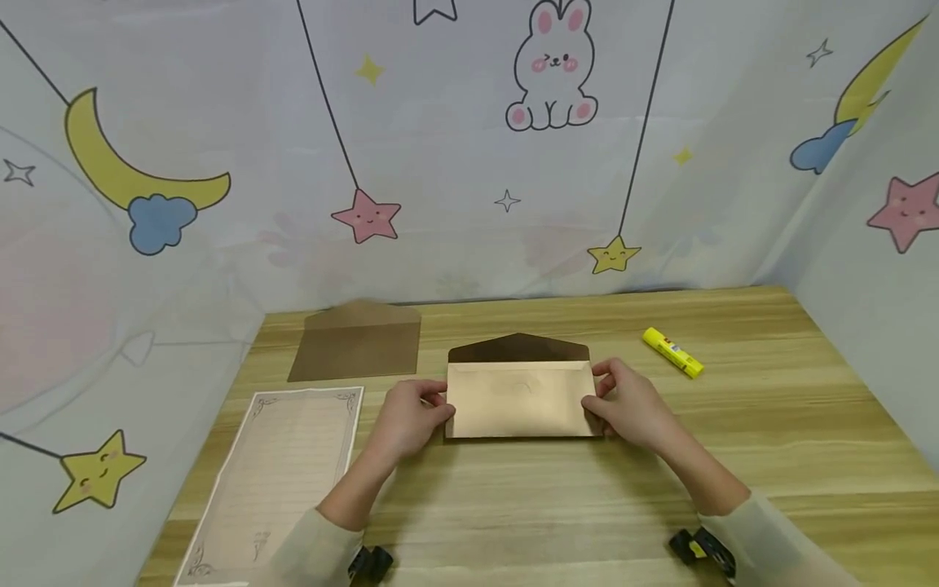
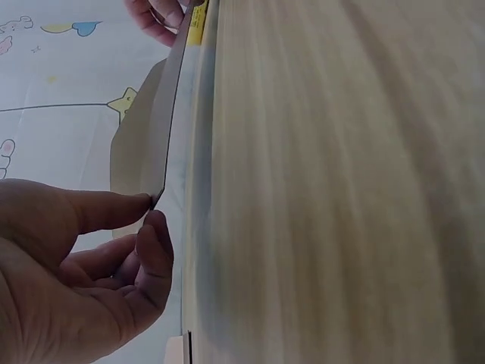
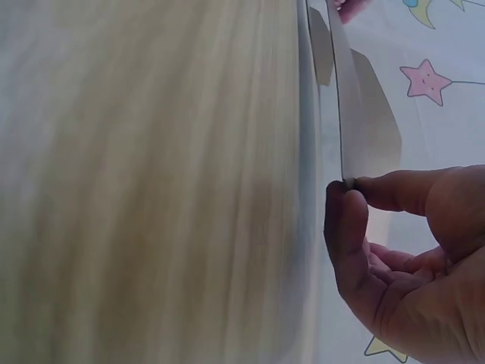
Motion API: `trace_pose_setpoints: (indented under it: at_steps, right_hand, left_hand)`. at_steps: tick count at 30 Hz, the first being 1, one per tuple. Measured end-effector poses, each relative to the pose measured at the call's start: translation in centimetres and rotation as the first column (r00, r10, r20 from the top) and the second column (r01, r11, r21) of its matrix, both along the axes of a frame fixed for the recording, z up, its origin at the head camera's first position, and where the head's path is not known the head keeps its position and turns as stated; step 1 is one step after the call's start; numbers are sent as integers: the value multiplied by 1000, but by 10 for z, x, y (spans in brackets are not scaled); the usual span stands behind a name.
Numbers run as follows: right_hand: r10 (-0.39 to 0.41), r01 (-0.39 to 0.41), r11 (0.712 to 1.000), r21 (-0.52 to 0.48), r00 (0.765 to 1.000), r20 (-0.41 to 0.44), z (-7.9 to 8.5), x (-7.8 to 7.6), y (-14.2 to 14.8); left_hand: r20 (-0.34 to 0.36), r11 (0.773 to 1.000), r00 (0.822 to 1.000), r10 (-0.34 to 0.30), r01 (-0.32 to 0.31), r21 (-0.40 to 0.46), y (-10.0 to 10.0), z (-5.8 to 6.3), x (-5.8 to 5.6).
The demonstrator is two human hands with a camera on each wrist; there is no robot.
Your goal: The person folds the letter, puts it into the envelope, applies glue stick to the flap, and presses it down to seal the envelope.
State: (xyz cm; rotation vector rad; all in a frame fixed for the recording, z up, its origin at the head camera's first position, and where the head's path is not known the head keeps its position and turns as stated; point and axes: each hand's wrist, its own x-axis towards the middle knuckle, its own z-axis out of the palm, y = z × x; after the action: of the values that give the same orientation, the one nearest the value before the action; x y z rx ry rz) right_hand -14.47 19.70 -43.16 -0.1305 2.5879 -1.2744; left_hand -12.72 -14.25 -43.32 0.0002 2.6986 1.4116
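A gold-tan envelope [image 1: 522, 401] with its darker pointed flap unfolded away from the person is held by both hands in the middle of the head view. My left hand [image 1: 412, 417] pinches its left edge between thumb and fingers. On the opposite edge my right hand [image 1: 629, 405] pinches it in the same way. Both wrist views show the envelope [image 2: 170, 114] nearly edge-on and raised off the tabletop, the left hand [image 2: 83, 273] and the right hand [image 3: 420, 258] each gripping one end.
A second brown envelope [image 1: 355, 352], flap unfolded, lies at the back left of the wooden table [image 1: 792, 408]. In front of it is a bordered, lined sheet of letter paper [image 1: 286, 465]. A yellow glue stick [image 1: 672, 352] lies at the back right. Printed cloth [image 1: 455, 163] hangs behind the table.
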Motion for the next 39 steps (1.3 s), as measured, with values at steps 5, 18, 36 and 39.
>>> trace_pose_setpoints:
  at_steps: [5,18,36,39]
  right_hand:
    - [41,-38,991,128,999,-23,1,0,3]
    - [74,-79,971,225,997,30,2,0,3]
    - [89,-95,964,250,995,36,2,-1,2]
    - [87,-87,967,241,996,10,4,-3,7]
  left_hand:
    - [5,998,1000,-19,19,-53,3,1,3]
    - [39,988,995,-91,95,-123,6,-3,6]
    - [30,981,993,-113,116,-158,5,-6,5]
    - [9,988,997,-81,81,-130,4,-4,4]
